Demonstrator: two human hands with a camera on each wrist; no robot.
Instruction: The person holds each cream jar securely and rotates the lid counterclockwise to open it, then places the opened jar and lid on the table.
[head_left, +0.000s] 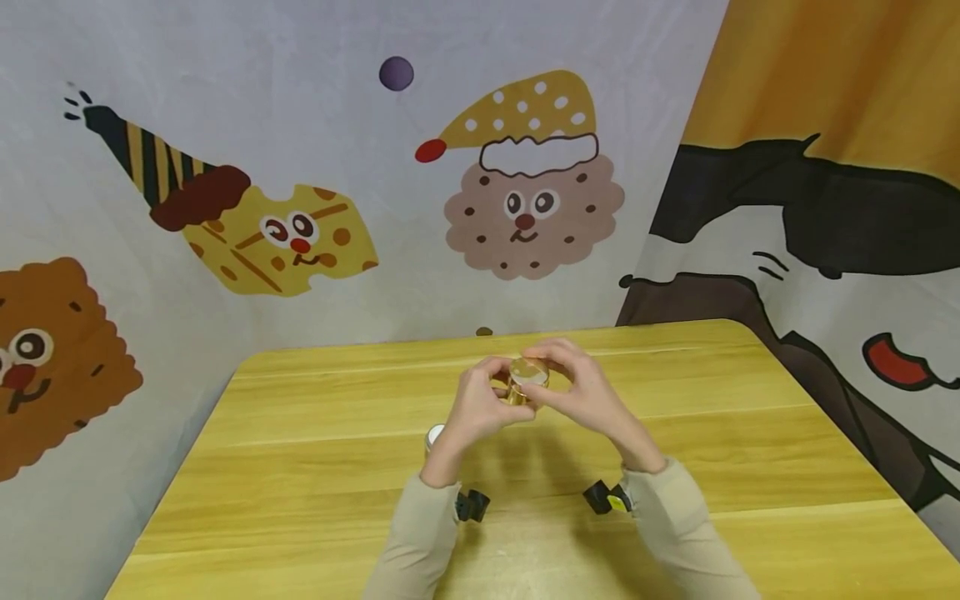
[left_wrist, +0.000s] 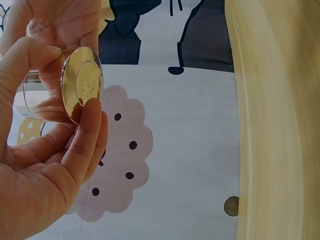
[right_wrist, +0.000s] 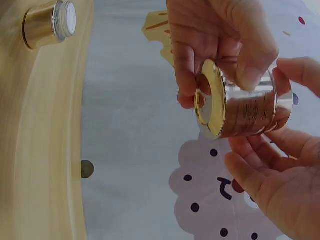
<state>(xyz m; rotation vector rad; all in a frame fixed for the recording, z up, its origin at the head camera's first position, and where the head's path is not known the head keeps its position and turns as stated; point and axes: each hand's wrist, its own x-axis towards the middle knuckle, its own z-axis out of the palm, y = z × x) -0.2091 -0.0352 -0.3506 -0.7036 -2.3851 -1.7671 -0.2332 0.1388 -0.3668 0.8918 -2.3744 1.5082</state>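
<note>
A shiny gold cosmetic jar [head_left: 519, 395] is held above the table between both hands. My left hand [head_left: 482, 403] grips its body, thumb on one side and fingers round the other. The right hand [head_left: 581, 390] pinches the upper end, thumb and fingers on opposite sides of the rim. Small print runs along the jar's side [right_wrist: 247, 112] in the right wrist view. Its gold base [left_wrist: 82, 82], with raised lettering, shows in the left wrist view. The hands cover part of the jar.
A second gold jar [right_wrist: 44, 26], with a white top, stands upright on the wooden table [head_left: 300, 467], partly hidden behind the left forearm in the head view. A cartoon-printed cloth [head_left: 315, 100] hangs behind the table. Small black cameras [head_left: 472, 505] are on the wrists.
</note>
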